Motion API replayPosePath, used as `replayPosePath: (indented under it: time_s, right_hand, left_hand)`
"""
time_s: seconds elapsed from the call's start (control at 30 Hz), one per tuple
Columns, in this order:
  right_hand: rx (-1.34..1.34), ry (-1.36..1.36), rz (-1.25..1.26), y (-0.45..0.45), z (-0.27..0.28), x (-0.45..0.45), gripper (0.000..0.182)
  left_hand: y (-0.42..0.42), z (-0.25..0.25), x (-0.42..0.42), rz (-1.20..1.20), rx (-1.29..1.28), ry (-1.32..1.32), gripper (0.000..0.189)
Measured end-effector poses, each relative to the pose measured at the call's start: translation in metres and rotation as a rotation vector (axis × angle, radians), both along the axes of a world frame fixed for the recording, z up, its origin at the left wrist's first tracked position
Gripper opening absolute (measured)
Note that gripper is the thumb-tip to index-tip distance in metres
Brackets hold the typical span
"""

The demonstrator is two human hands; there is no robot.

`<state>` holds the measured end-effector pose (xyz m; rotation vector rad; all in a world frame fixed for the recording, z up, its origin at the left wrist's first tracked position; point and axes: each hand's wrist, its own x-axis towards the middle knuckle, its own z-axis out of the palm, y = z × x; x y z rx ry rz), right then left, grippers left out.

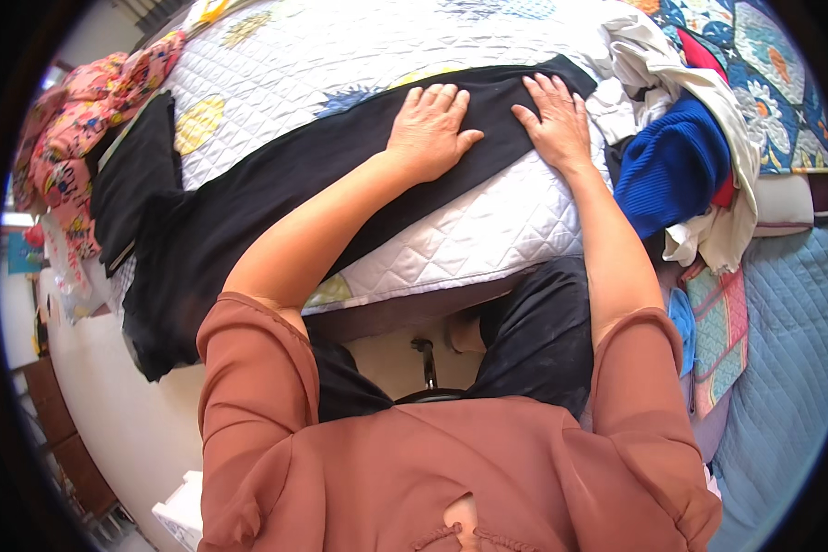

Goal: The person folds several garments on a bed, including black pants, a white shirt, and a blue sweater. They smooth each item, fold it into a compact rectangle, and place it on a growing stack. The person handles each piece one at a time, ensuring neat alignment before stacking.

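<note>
Black trousers [262, 186] lie stretched diagonally over a white quilted bedspread [262, 90], their left end hanging over the bed's near edge. My left hand [433, 127] rests palm down on the black cloth, fingers slightly spread, gripping nothing. Farther right, my right hand [555, 121] also presses flat on the cloth near its far right end, its thumb apart from the fingers. Part of the cloth is hidden under my left forearm. A folded black garment [138, 179] sits at the left end of the trousers.
A pink patterned cloth [76, 138] is heaped at far left. On the right lies a pile with a blue ribbed garment [676, 162] and a white garment [738, 124]. Beyond it is a floral quilt [773, 76]. A light-blue quilted cover [780, 345] spreads at right.
</note>
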<state>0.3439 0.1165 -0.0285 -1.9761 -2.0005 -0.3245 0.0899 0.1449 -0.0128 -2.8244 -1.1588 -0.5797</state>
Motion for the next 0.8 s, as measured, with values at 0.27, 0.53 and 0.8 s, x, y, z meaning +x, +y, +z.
replayPosePath:
  time_s: [0.27,0.53,0.8]
  right_hand:
    - [-0.012,0.026,-0.056,-0.003,-0.002,0.005,0.065]
    - [0.555,0.415,-0.079,-0.009,0.003,0.002,0.043]
    - [0.348,2.285,-0.35,0.003,-0.003,0.032,0.045]
  left_hand:
    - [-0.036,0.02,-0.099,0.193,-0.116,0.256,0.078]
    - [-0.094,0.028,-0.154,0.52,-0.193,0.215,0.078]
    - [-0.126,0.027,-0.132,0.519,-0.314,0.334,0.085]
